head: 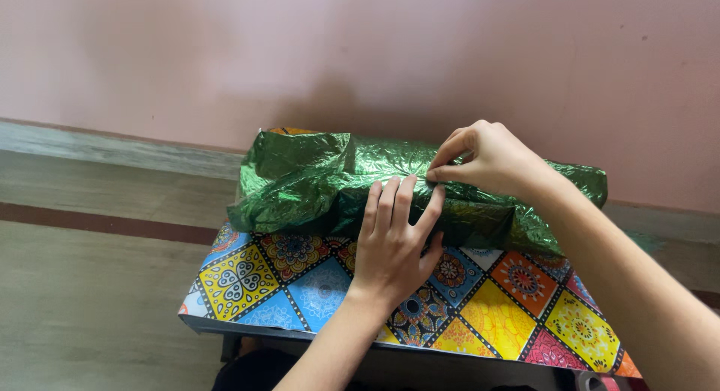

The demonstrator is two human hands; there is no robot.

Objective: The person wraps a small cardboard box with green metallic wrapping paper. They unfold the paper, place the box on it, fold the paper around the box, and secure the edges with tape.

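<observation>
Green foil wrap [315,177] lies bundled around a long shape along the far side of the table [247,278], close by the pink wall [225,53], and we are right at the seam. Our left hand [394,237] lies flat, fingers spread and apart, pressing the near flap down against the bundle. Our right hand [487,158] comes over the top with thumb and forefinger pinched together on a fold of the foil just beside the left fingertips. We would judge the trick here is to keep that flat palm firm while the pinch draws the sheet snug (crinkly foil like this probably springs back and may tear if yanked). Smooth, short pulls along the seam seem the safer way. At the left end the foil gapes loose, with a little orange showing above it; what lies inside we cannot tell.
</observation>
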